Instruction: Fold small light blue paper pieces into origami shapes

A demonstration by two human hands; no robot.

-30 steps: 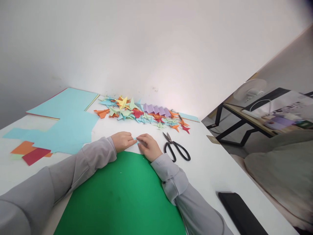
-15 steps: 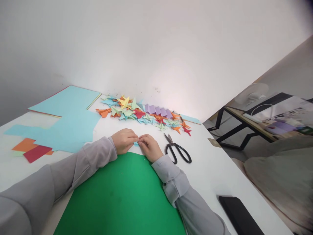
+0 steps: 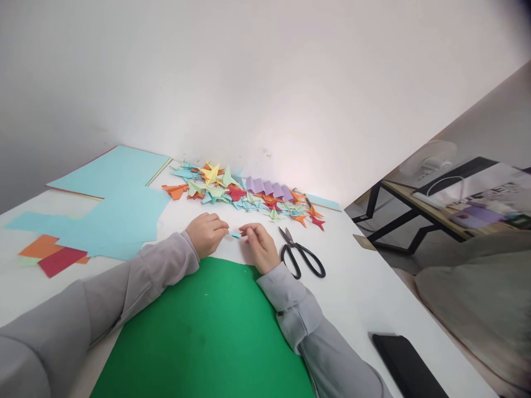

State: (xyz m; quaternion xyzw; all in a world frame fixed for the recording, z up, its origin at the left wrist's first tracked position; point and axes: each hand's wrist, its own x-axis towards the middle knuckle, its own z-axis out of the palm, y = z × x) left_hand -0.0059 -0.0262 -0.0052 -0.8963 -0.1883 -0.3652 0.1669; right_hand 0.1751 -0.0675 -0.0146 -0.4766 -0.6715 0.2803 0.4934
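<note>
Apparently, left hand [image 3: 206, 235] pinched a small narrow light-blue paper piece [image 3: 235, 236]; right hand [image 3: 261, 247] curled beside it (grip unclear). Uneven tugging could've torn it.

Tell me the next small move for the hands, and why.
Probably secure the small blue paper piece with a pinch from both the left hand and right hand: it shows between them, and neither hand's grip on it shows clearly.
</note>
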